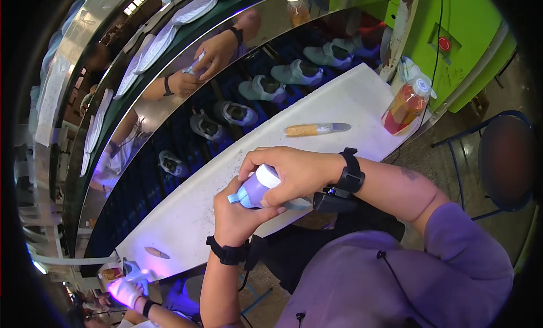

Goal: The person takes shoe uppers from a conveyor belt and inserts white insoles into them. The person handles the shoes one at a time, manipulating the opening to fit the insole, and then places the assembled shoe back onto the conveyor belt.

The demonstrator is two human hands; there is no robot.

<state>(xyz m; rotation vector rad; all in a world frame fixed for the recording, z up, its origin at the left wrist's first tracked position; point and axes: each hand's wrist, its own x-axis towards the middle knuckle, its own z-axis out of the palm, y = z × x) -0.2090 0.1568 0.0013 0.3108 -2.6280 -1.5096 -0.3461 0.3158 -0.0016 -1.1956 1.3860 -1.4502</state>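
Note:
A pale lilac shoe (255, 189) with a white sole and a light blue heel tab is held over the near edge of a white work table (317, 110). My left hand (237, 212) cups it from below and behind. My right hand (288, 172) wraps over its top, fingers curled around the sole. Both wrists wear black bands. A knife-like tool (315, 129) with a cork-coloured handle and grey blade lies on the table beyond my hands.
A dark conveyor (186, 138) carries several pale shoes (260, 89) behind the table. A bottle of orange liquid (404, 106) stands at the table's right end. A dark chair (503, 158) stands to the right. Another person's gloved hand (125, 291) works lower left under violet light.

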